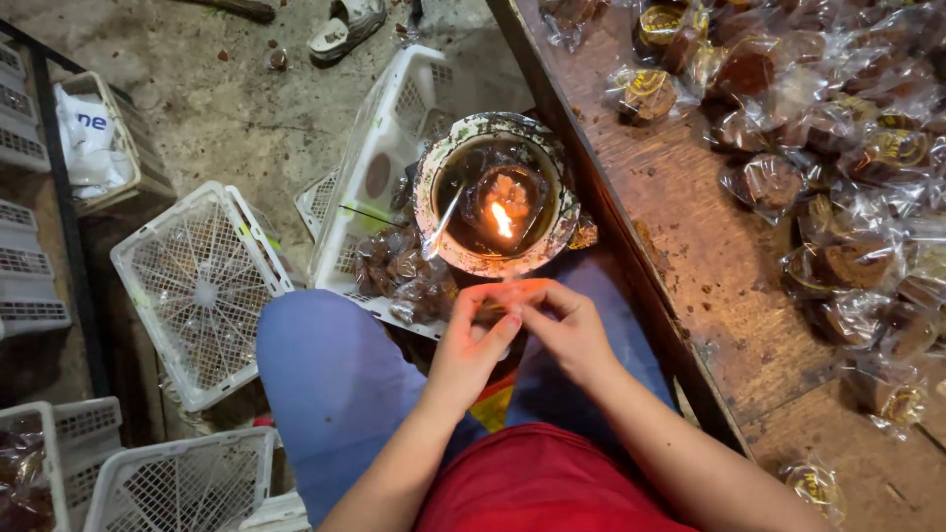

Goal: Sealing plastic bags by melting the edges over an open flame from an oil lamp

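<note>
Your left hand [471,347] and right hand [564,330] met fingertip to fingertip over your lap, both pinched on a small clear-wrapped piece [501,307] lying crosswise between them, just below the lamp flame [502,219], with neither hand clearly nearer it.

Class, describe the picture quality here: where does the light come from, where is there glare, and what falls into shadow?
Head view: the flame in the bowl glows brightest, nearly washed out; the wrapped sweets on the wooden table glint with glare; the crates at left are dimmer; both hands, left hand and right hand, look sharp.
</note>
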